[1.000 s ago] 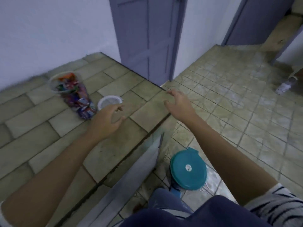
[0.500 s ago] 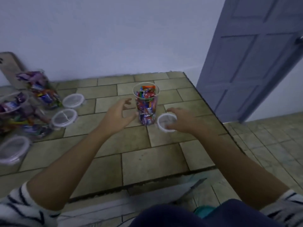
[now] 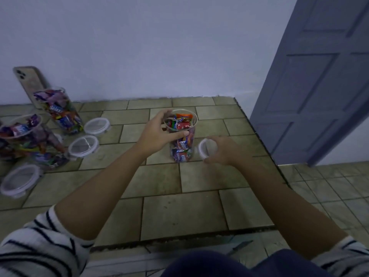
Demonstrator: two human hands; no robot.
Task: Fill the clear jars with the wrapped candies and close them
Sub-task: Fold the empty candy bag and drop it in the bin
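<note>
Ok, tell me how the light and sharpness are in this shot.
Head view, dim bluish light, no hard shadows; head view, the candy jar in the middle fairly sharp, the jars at left smeared; head view, wide-angle lens slants the door.

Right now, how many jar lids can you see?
4. Three lie on the tiles at left: far lid, middle lid, near lid. The right hand holds the fourth lid beside the centre jar. Others may hide behind the left jars.
</note>
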